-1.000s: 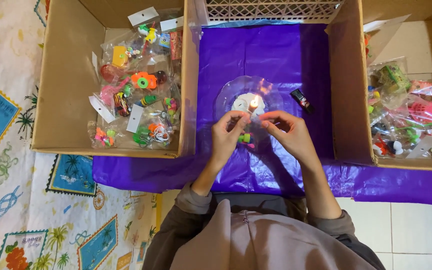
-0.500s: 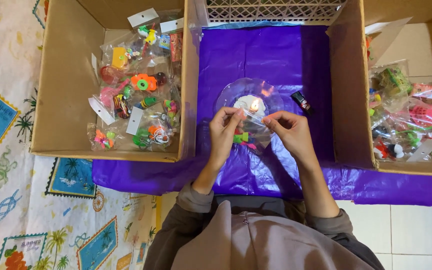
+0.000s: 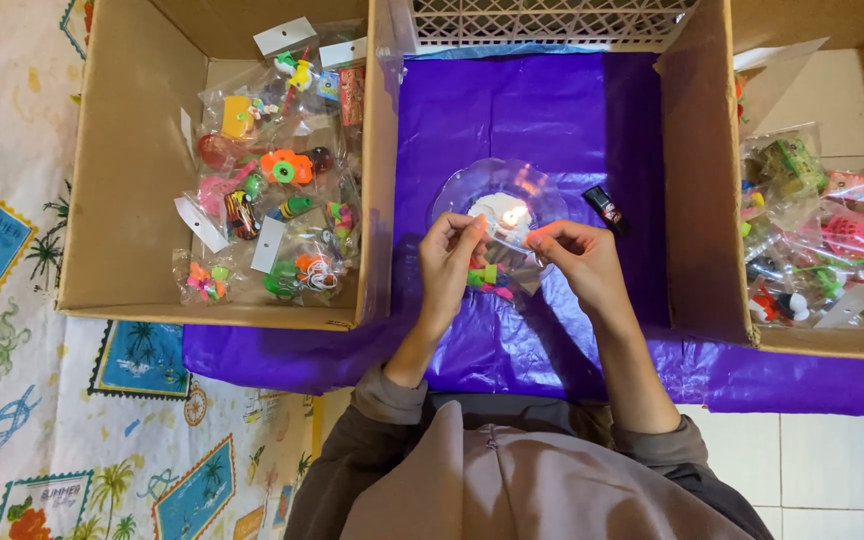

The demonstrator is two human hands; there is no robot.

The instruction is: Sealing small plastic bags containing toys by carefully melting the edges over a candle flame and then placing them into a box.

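My left hand (image 3: 449, 262) and my right hand (image 3: 579, 262) pinch the top edge of a small clear plastic bag of colourful toys (image 3: 492, 275), one hand at each end. The bag's edge sits right at a small lit candle (image 3: 513, 216) standing in a clear round dish (image 3: 457, 195). All this rests on a purple plastic sheet (image 3: 512, 110). A small black lighter (image 3: 605, 208) lies just right of the dish.
A cardboard box (image 3: 122, 160) at left holds several sealed toy bags with white tags. Another cardboard box (image 3: 697, 180) at right holds more toy bags. A white lattice basket (image 3: 542, 20) stands at the back. A printed cloth (image 3: 12, 230) covers the left floor.
Both hands have shifted slightly, keeping the bag's edge by the flame; the bag hangs a little lower between them. Nothing else moved.
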